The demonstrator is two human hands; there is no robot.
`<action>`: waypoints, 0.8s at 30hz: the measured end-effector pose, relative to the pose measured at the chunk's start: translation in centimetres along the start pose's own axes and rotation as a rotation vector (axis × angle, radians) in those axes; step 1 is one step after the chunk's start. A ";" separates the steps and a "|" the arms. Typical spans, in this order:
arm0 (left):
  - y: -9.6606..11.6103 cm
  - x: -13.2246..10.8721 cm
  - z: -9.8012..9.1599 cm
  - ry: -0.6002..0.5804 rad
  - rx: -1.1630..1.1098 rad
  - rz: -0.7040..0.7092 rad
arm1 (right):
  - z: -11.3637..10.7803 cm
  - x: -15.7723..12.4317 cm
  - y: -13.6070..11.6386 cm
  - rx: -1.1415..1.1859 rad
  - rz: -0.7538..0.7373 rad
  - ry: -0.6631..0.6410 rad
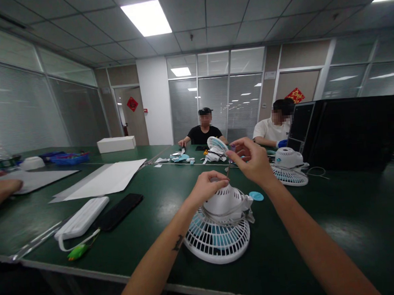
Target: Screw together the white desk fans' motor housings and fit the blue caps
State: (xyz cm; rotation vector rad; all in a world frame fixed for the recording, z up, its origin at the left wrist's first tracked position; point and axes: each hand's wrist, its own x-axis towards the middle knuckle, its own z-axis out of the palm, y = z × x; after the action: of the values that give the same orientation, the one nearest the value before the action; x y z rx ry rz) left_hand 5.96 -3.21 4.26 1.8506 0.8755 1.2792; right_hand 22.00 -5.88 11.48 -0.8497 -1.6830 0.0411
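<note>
Far left, someone else's hand (1,188) rests on the green table (153,199) next to a grey sheet. Moving in, there's a big white sheet (105,180), then a long white block (83,217) lying just beside a black phone (121,211).

Dead centre near the front edge is the small white fan (218,239), lying grille-down on the table with its motor housing facing up. My left hand (206,187) sits on top of that housing, fingers pinched in tight against it. Just right of it and a bit higher, my right hand (251,159) has its fingers clamped around a thin screwdriver (229,165), with the tip angled down toward the housing. Can't tell if the tip is actually touching.

A little blue cap (256,196) lies beside the fan. Further right is a second fan (289,166), then a black screen (349,131). Two people sit across the table.
</note>
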 end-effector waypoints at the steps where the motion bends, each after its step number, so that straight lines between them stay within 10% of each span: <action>1: 0.0 0.0 0.0 -0.007 -0.013 -0.013 | 0.0 -0.1 0.0 0.006 -0.004 -0.017; 24: 0.9 0.5 0.2 -0.070 0.037 -0.016 | 0.0 0.6 1.0 0.252 0.105 0.070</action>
State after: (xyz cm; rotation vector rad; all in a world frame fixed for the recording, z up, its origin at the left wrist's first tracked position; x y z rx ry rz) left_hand 6.37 -3.28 5.22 1.9019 0.8803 1.1881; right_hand 22.45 -4.85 11.49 -0.7391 -1.5290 0.2867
